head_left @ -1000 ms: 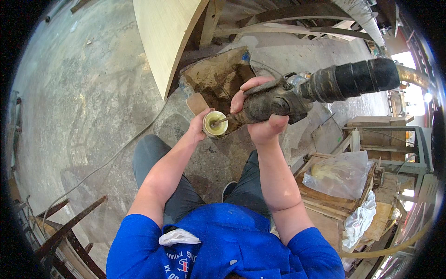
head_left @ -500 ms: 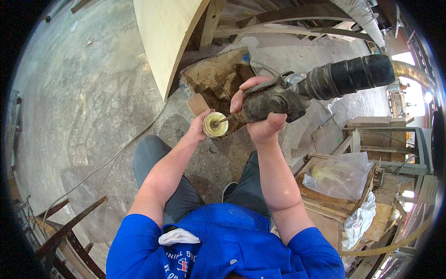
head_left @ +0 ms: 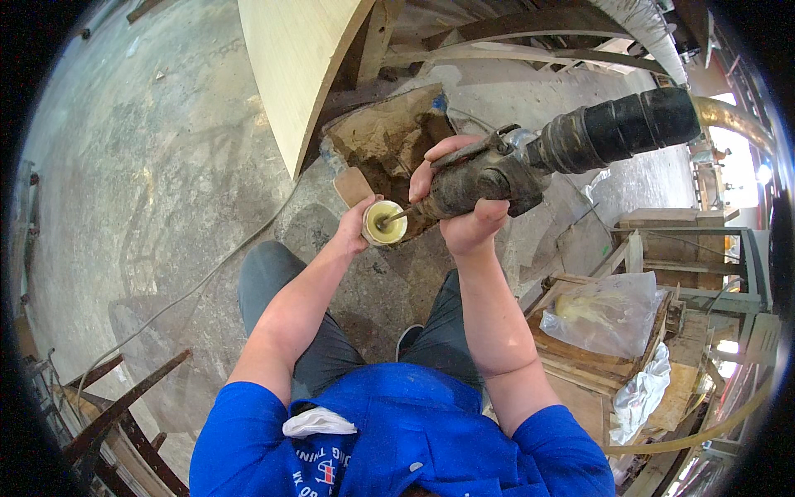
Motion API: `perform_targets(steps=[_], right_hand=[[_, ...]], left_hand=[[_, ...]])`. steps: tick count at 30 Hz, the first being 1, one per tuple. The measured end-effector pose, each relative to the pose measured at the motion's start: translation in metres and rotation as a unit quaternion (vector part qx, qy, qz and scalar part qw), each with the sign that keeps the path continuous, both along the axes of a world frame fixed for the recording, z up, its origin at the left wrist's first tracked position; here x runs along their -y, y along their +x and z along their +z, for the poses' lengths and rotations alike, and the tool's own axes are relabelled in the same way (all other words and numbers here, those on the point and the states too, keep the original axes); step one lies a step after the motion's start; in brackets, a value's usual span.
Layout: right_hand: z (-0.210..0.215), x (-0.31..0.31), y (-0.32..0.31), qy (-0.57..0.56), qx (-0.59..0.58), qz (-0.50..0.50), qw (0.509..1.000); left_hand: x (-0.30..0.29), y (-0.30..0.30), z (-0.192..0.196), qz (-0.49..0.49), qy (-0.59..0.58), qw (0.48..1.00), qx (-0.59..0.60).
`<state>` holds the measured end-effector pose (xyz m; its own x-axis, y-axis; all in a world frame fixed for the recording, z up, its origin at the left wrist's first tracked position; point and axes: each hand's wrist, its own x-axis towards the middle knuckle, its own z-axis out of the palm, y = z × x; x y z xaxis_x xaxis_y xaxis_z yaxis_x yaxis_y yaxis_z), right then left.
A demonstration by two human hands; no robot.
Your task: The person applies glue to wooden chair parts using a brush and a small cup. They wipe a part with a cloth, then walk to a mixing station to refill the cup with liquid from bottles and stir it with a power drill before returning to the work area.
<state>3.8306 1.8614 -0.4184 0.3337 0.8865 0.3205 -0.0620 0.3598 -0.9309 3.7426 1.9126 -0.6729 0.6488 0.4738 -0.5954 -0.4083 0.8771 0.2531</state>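
Note:
My left hand (head_left: 356, 228) is closed around a small pale cup (head_left: 385, 235) holding yellowish material. A brown flat rounded piece (head_left: 354, 186) projects beside those fingers; whether it is held cannot be made out. My right hand (head_left: 468, 222) grips a grimy dark power tool (head_left: 472, 178), with fingers on its far side and the thumb on its near side. The tool's thin metal rod (head_left: 397, 214) reaches into the cup. A ribbed black fitting (head_left: 617, 132) forms the tool's back end, with a thick tan hose (head_left: 733, 126) behind it.
Beyond my hands, a stained bin (head_left: 377, 128) stands on the concrete floor (head_left: 190, 166). A pale wooden panel (head_left: 298, 66) rises at the far side. A cord (head_left: 207, 277) crosses the floor on the left. At right, a clear plastic bag (head_left: 600, 315) lies on wooden pieces (head_left: 580, 364).
The tool's back end has shifted slightly left and toward me. My left hand and the cup look almost unmoved, and the rod is still in the cup.

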Motion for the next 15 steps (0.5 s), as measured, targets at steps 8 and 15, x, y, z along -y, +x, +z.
perform_targets(steps=[8, 15], right_hand=[[0.0013, -0.0004, -0.0003, -0.008, -0.004, 0.009, 1.000], [-0.0008, -0.0002, 0.0005, -0.001, 0.000, 0.013, 1.000]], left_hand=[[-0.0009, 0.0003, -0.0053, 0.003, 0.005, 1.000, 0.018], [0.0001, 0.0014, -0.0048, 0.004, 0.002, 1.000, 0.012]])
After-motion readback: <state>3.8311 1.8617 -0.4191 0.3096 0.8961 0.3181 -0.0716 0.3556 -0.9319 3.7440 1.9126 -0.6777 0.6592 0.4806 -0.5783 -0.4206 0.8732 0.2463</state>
